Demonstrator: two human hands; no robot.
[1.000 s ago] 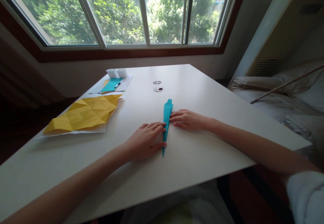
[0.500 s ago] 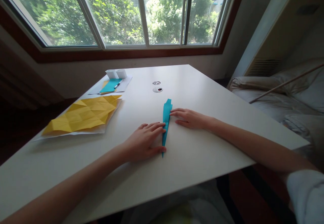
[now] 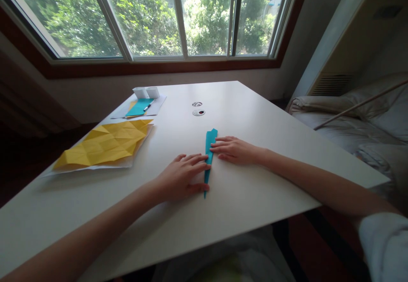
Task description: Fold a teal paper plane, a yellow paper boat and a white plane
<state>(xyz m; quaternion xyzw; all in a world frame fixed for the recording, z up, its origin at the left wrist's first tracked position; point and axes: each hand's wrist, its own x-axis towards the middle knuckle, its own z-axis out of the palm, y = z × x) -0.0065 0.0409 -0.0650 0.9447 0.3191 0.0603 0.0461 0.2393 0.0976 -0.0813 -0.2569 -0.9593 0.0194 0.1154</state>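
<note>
Both hands pressed flat on a narrow folded paper strip at mid-worktop.

The white rectangular worktop carries a large creased yellow paper sheet at the left, well apart from the hands. Left hand lies open, fingers extended, fingertips on the near half of the long, pointed teal folded paper strip. Right hand lies open and flat, fingertips touching the strip's far half. Neither hand grips it. A small teal card with a pen sits at the far left.

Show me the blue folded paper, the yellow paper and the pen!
blue folded paper (image 3: 210,139): head view, on its wide far end.
yellow paper (image 3: 105,146): head view, on its creased middle.
pen (image 3: 148,106): head view, on its barrel.
</note>
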